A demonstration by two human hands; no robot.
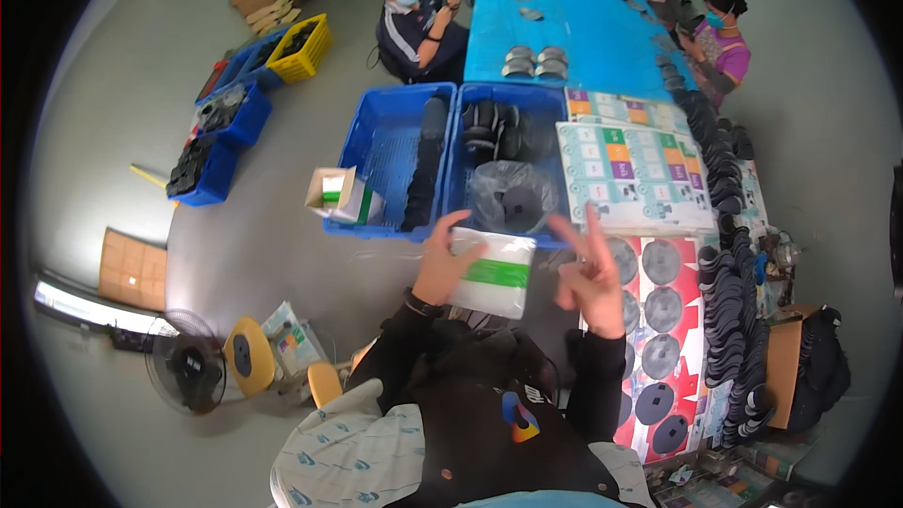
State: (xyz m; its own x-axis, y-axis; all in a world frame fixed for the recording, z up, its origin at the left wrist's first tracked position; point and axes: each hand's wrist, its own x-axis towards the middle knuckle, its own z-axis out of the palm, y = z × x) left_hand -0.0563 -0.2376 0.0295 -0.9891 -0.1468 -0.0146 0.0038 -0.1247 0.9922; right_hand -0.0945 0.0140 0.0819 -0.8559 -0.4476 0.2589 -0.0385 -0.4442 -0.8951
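Note:
A white packet with a green band (496, 293) is in front of my body, its wrapping glossy. My left hand (440, 265) grips the packet's left side, with the thumb across its face. To the right, my right hand (594, 284) is off the packet with its fingers spread, holding nothing. Just beyond the packet is a blue crate (566, 155) with a clear plastic bag (497, 190) and dark rounded parts inside. An opened white carton (331, 190) with a green-and-white item in it rests on the near left corner of another blue crate (362, 127).
Printed sheets (635, 174) and rows of grey discs (661, 309) cover the table at my right. Stacked dark curved parts (724, 320) line its far side. Three masked people work around a blue table (583, 28) ahead. A fan (188, 362) stands at left.

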